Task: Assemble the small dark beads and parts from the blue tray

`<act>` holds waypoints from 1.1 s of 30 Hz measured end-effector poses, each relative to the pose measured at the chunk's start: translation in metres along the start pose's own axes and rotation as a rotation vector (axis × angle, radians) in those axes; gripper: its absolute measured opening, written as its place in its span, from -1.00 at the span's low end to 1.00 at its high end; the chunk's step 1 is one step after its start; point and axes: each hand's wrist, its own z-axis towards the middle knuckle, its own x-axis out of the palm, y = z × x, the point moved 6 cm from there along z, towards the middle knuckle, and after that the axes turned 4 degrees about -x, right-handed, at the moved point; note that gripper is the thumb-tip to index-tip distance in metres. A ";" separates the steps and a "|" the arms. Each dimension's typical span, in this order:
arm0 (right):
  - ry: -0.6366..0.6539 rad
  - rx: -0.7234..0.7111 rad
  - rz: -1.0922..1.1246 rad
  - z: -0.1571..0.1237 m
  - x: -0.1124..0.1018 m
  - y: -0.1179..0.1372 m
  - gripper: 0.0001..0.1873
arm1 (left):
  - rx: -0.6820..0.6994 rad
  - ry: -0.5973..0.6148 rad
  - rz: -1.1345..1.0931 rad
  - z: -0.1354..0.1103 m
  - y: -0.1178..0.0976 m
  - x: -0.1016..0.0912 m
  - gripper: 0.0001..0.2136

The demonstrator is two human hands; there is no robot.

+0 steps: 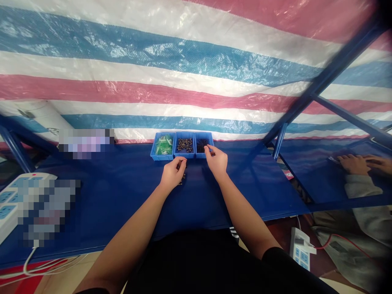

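Observation:
Three small blue bins stand in a row at the back of the blue table point(122, 204). The left bin point(162, 146) holds green parts, the middle bin point(184, 146) small dark and brass parts, the right bin point(203, 144) small black parts. My left hand point(173, 172) hovers just in front of the middle bin with its fingers pinched on a small dark part. A few loose small parts point(183, 178) lie on the cloth under it. My right hand point(217, 161) reaches to the front edge of the right bin, fingertips pinched together at the black parts.
A white power strip point(18, 194) lies at the table's left edge, another point(301, 250) on the floor at the right. A blue metal frame point(318, 85) separates a neighbouring table, where another person's hands point(364, 164) rest. A striped tarp hangs behind.

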 end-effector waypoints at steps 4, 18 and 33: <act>0.386 -0.187 0.089 -0.013 0.029 0.016 -0.79 | 0.008 -0.017 0.006 0.000 -0.002 -0.002 -0.75; 0.741 -0.307 -0.110 -0.041 0.064 0.025 -0.86 | 0.003 -0.019 0.032 0.000 -0.004 -0.003 -0.76; 0.641 0.214 0.795 -0.028 0.061 0.013 -0.82 | 0.057 0.051 -0.054 0.000 -0.002 0.006 -0.74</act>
